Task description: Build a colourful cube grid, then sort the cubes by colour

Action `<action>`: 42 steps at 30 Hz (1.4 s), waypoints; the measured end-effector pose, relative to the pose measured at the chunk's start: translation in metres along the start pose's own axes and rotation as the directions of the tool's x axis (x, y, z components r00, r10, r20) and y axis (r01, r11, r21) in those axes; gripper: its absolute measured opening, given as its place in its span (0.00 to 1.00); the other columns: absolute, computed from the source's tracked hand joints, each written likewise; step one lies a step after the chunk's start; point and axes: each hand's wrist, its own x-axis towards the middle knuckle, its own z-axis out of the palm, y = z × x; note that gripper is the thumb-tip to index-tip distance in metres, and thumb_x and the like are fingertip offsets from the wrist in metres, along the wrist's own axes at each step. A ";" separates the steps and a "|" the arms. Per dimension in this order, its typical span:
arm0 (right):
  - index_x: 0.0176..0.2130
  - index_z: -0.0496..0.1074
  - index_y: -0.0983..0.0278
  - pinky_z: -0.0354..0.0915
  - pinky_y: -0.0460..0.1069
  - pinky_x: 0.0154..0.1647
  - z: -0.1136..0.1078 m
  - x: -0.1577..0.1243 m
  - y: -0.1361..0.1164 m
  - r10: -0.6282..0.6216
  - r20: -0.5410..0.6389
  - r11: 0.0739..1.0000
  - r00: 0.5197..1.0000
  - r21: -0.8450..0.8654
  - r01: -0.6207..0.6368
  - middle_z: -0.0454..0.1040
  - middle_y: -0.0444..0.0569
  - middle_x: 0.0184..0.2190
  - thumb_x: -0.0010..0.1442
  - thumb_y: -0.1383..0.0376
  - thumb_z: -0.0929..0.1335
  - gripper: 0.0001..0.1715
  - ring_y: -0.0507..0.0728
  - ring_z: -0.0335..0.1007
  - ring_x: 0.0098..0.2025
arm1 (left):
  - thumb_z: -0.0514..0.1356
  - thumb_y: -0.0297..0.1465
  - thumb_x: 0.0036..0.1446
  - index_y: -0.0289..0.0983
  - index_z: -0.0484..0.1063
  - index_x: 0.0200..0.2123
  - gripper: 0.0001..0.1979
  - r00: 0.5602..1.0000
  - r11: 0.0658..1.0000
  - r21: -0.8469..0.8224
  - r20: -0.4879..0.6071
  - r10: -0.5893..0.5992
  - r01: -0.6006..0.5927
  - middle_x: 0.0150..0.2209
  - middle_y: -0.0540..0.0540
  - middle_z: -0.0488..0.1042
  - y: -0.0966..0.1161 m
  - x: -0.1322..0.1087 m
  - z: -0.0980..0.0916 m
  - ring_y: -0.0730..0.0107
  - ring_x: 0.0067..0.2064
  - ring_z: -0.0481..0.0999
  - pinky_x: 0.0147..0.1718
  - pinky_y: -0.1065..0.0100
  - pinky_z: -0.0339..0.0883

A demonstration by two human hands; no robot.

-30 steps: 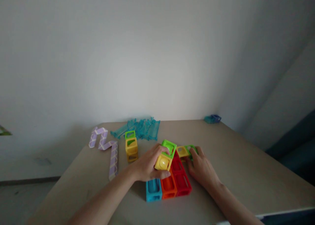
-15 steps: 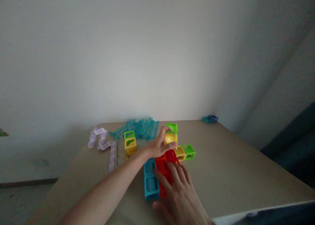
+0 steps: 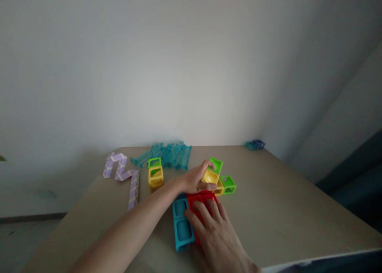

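My left hand (image 3: 195,178) is closed around a yellow cube block (image 3: 210,176), which has a green cube block (image 3: 216,165) joined at its far end; the pair sits tilted. Below it, my right hand (image 3: 213,229) rests over red open-frame blocks (image 3: 203,196), fingers bent across them; the palm hides much of the red. Along the left side of the red runs a blue two-cell block (image 3: 183,229), touched by my right index finger. Just right of the held pair lie another yellow block (image 3: 220,187) and a green block (image 3: 229,184), joined in a row.
A yellow block stack (image 3: 155,178) with a green top stands left of my forearm. Behind it lie translucent teal plastic pieces (image 3: 174,155) against the wall. A lilac folding snake puzzle (image 3: 121,169) is at the left edge, and a small dark blue piece (image 3: 258,144) at the far right corner.
My left hand has drawn the yellow and green pair nearer and tilted it to the right. The blue and red blocks have shifted slightly toward me, with my right hand still on the red.
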 end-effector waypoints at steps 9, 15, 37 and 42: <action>0.62 0.61 0.53 0.54 0.63 0.56 -0.007 -0.039 0.040 0.079 -0.076 0.992 0.994 -0.096 -0.086 0.63 0.53 0.58 0.53 0.60 0.69 0.38 0.70 0.56 0.56 | 0.62 0.42 0.52 0.37 0.55 0.49 0.27 1.000 1.000 -0.024 -0.006 0.000 -0.001 0.31 0.51 0.66 -0.003 -0.001 0.000 0.71 0.29 0.65 0.26 0.71 0.59; 0.65 0.55 0.54 0.53 0.64 0.59 -0.012 -0.030 0.064 0.058 -0.100 0.989 0.993 -0.127 -0.070 0.62 0.54 0.60 0.58 0.56 0.67 0.39 0.69 0.55 0.59 | 0.64 0.41 0.50 0.38 0.60 0.48 0.25 0.965 0.976 0.190 -0.215 0.149 -0.108 0.42 0.44 0.67 0.002 -0.011 0.001 0.63 0.42 0.70 0.42 0.63 0.67; 0.50 0.70 0.55 0.61 0.64 0.48 0.017 -0.046 0.052 0.122 -0.484 0.979 0.867 -0.087 -0.186 0.69 0.54 0.47 0.59 0.66 0.67 0.18 0.65 0.63 0.48 | 0.60 0.31 0.59 0.50 0.67 0.58 0.23 0.976 0.642 0.749 0.030 0.214 -0.163 0.59 0.41 0.60 0.002 -0.118 -0.005 0.52 0.62 0.58 0.57 0.51 0.63; 0.48 0.67 0.57 0.65 0.58 0.44 0.018 -0.040 0.047 0.087 -0.385 0.996 0.919 0.055 -0.071 0.66 0.53 0.46 0.61 0.73 0.63 0.18 0.62 0.62 0.47 | 0.65 0.43 0.52 0.45 0.70 0.55 0.26 0.990 0.689 0.712 0.074 0.118 -0.135 0.61 0.39 0.58 0.008 -0.105 -0.011 0.47 0.61 0.61 0.58 0.49 0.62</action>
